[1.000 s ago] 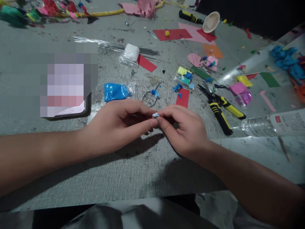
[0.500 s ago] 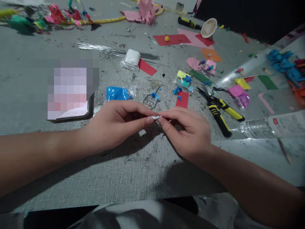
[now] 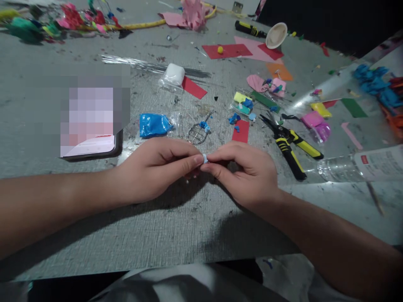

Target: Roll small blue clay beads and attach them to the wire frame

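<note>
Over one grey table (image 3: 176,235), two hands (image 3: 157,167) (image 3: 248,172) pinching one pale piece (image 3: 205,158), perhaps clay, one blue packet (image 3: 154,125) beyond

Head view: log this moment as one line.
left hand: holding pale blue piece; right hand: at same piece; beyond hands: blue packet; right of hands: black-and-yellow pliers

Worn on the person's head, the camera looks forward and down over the lap (image 3: 185,287), at 6 o'clock, onto the table (image 3: 163,239). It is near enough that the left forearm (image 3: 63,195) enters large from between 8 and 9, the right forearm (image 3: 327,230) from 4, with left hand (image 3: 157,165) and right hand (image 3: 248,170) near the centre; the far tabletop stretches towards 12
</note>
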The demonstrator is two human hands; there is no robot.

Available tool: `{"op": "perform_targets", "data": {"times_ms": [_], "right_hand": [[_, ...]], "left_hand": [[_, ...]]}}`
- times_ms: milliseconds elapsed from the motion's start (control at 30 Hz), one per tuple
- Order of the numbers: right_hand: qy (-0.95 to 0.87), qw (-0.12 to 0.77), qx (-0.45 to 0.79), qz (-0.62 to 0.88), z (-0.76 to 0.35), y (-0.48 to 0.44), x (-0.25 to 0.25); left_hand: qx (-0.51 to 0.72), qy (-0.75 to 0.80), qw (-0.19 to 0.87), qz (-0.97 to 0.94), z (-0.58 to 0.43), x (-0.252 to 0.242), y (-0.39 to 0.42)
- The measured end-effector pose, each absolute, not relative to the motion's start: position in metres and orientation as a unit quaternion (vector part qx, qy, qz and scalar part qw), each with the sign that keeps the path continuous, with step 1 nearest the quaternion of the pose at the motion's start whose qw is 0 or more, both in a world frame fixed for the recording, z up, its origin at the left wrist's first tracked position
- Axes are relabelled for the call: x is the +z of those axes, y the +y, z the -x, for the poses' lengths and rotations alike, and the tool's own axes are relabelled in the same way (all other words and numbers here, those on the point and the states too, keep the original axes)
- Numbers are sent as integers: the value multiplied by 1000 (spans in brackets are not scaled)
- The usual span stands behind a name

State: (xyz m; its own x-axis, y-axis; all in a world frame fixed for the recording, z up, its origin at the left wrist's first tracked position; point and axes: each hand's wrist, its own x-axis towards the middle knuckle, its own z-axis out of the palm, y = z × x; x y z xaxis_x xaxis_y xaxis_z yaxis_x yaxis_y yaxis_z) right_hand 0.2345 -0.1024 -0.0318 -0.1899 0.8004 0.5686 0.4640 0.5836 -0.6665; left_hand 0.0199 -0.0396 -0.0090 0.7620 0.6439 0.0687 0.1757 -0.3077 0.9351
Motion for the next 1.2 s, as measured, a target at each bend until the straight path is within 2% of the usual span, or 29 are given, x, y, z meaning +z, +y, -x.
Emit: {"op": "perform_targets", "data": {"times_ms": [133, 267, 667, 800, 1000, 1200], "right_hand": [[-758, 467, 167, 423, -236, -103, -32], [-781, 447, 148, 410, -236, -104, -30], [-785, 443, 108, 419, -234, -112, -25], [-748, 435, 98, 492, -230, -114, -24], [-759, 433, 124, 470, -229, -112, -21], [-753, 447, 92, 475, -231, -108, -24]], "left_hand": [[225, 228, 511, -798, -18, -9, -39], [210, 256, 486, -809, -19, -9, -40], [270, 327, 630, -651, -22, -16, -42], [253, 323, 635, -654, -20, -14, -42], [274, 326, 623, -656, -24, -10, -43], [253, 361, 588, -678, -25, -9, -43]]}}
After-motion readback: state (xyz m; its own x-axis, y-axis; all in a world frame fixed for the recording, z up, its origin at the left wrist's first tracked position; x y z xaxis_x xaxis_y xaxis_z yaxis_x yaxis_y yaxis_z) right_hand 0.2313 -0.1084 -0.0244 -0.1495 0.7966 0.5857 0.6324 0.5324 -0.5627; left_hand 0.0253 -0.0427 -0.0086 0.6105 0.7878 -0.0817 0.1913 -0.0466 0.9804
